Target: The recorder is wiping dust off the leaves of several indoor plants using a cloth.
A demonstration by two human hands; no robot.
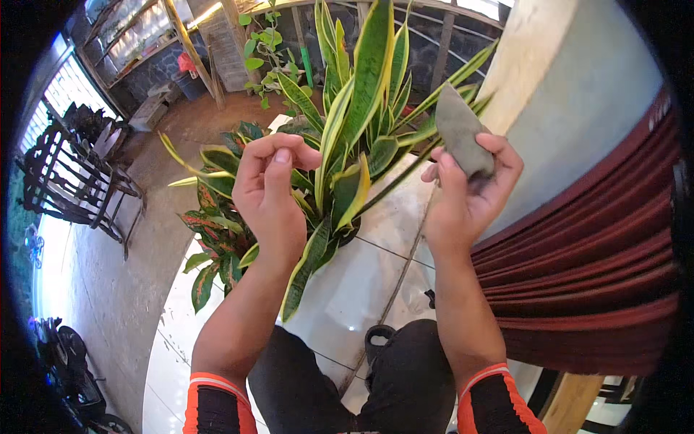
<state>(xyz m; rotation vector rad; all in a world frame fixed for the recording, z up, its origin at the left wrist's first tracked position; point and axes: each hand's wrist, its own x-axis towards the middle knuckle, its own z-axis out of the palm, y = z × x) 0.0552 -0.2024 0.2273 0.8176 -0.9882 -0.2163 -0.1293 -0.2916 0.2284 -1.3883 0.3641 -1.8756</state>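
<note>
A snake plant (347, 114) with yellow-edged leaves rises from a pot on the white tiled floor in front of me. My left hand (276, 184) is raised before its leaves, fingers curled in with thumb and forefinger close together; whether something thin is between them I cannot tell. In my right hand (471, 184) is a folded grey cloth (462, 127), pinched between thumb and fingers, its pointed end up. This hand is right of the plant, near its long slanting leaves. The pot is mostly hidden by leaves.
A red-and-green leafy plant (209, 233) stands left of the snake plant. A dark red hanging cloth (585, 271) and a pale wall (585, 114) are on the right. Further off are a dark wooden chair (81, 179), a motorcycle (76, 374) and a bucket (191, 84).
</note>
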